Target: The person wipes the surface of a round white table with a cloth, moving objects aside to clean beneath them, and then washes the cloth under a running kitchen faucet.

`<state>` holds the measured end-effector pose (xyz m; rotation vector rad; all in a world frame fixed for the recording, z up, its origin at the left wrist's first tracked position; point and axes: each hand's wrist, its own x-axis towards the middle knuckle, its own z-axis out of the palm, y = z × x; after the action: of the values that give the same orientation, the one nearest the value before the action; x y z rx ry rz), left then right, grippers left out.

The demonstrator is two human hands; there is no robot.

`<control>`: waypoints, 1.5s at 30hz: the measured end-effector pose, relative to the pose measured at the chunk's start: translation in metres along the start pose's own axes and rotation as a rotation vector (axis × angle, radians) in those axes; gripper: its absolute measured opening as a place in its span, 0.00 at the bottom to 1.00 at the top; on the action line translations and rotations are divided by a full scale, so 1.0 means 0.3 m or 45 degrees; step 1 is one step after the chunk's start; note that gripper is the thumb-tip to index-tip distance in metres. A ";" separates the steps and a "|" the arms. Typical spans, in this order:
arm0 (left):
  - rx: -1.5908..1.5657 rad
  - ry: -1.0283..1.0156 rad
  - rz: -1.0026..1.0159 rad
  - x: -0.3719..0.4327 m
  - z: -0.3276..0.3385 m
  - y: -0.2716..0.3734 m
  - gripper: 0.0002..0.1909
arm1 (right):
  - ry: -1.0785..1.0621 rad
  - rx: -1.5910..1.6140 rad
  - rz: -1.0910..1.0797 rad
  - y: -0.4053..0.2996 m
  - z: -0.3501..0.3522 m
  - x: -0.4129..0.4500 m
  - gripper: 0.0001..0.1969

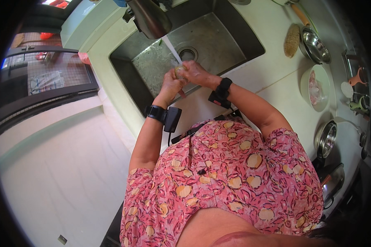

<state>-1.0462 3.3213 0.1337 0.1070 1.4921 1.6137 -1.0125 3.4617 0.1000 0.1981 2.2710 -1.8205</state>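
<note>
Both my hands are over the near side of a dark metal sink (238, 35), under a stream of water (172, 48) from a dark metal faucet (151, 20). Between them is a small yellowish, rounded object (180, 71), mostly covered by fingers; its kind cannot be made out. My left hand (170, 84) closes on its near left side. My right hand (195, 72) grips it from the right, close to where the water lands. The round drain (187, 54) lies just beyond my hands. A small green scrap (160, 42) shows beside the stream.
On the right counter are a brown loofah-like scrubber (292, 40), metal bowls (317, 45) and a pale green bowl (304, 85) with a plastic bag inside. Nearer me stand a metal pot (327, 139) and a dark pan (334, 182). A window frame (49, 89) is at left.
</note>
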 end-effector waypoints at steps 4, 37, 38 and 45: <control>0.181 0.071 -0.032 0.006 -0.001 0.000 0.06 | 0.115 -0.841 -0.247 0.006 -0.013 0.024 0.11; 0.142 0.116 0.081 0.012 0.030 -0.033 0.03 | 0.263 -0.384 -0.122 0.074 0.022 0.024 0.09; 0.227 0.115 0.101 0.023 0.019 -0.049 0.05 | 0.284 -0.478 -0.111 0.066 0.022 0.024 0.09; 0.468 0.079 0.417 0.065 -0.013 -0.123 0.11 | 0.245 0.221 0.603 -0.010 -0.029 -0.006 0.09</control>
<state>-1.0399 3.3258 0.0925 0.5351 1.8828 1.5831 -1.0122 3.4697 0.1050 0.8918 1.9490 -1.7906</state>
